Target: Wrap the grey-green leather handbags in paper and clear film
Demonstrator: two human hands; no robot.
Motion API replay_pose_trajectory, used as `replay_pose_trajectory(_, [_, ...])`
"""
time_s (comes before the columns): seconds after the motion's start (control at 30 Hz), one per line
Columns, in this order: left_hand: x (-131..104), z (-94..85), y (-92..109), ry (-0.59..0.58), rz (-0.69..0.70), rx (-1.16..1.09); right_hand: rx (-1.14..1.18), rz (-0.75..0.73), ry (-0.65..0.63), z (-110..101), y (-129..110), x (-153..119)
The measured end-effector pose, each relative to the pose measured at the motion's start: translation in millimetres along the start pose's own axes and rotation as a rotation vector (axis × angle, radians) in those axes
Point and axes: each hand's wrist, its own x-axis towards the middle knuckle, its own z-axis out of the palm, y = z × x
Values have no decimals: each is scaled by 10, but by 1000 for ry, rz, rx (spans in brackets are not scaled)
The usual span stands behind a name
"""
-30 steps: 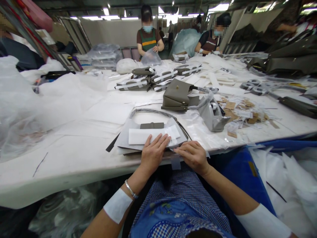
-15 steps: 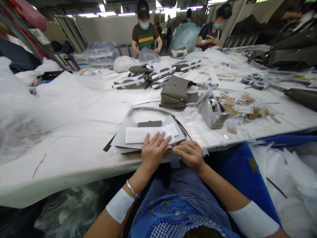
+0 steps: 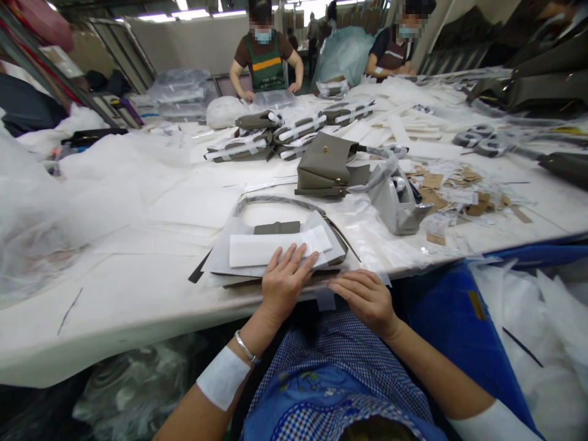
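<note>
A grey-green handbag [image 3: 277, 228] lies flat at the table's front edge, partly covered by white wrapping paper [image 3: 220, 257]. Its strap [image 3: 269, 201], wrapped in grey film, arches behind it. A folded white padding strip [image 3: 252, 250] rests on top. My left hand [image 3: 287, 278] presses on this strip with fingers stretched out flat. Just right of the bag, my right hand [image 3: 365, 299] hovers by the table edge, its fingers closed together; whether something thin is pinched in them is hidden. A grey tape dispenser [image 3: 402, 208] stands beyond my right hand.
A grey-green bag [image 3: 321, 162] stands behind, with several wrapped bags [image 3: 301, 131] farther back. Cardboard tags [image 3: 454, 190] and scissors [image 3: 487, 141] lie right. A blue bin [image 3: 441, 324] full of plastic stands below. Two co-workers [image 3: 266, 61] work across the table.
My right hand has moved away from the bag's edge, to the right and slightly toward me. My left hand stays on the white strip. The view has shifted slightly.
</note>
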Motion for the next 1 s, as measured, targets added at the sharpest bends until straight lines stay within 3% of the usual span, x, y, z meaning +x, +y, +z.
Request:
replay_pose_trajectory(0.2, [-14,22,4,3,-9,-6,-95,-4,-160,97,25,-378])
replay_pose_trajectory(0.43, [-15,22,14,1,-1,26,68,-131,-36,275,16,-77])
replay_pose_trajectory(0.6, [-28,46,10,15,3,51,205,-63,13,215,-90,41])
replay_pose_trajectory(0.87, [-32,95,9,12,15,72,240,102,10,100,-394,-17])
replay_pose_trajectory(1.0, [-37,98,12,2,15,69,227,93,3,35,-442,20])
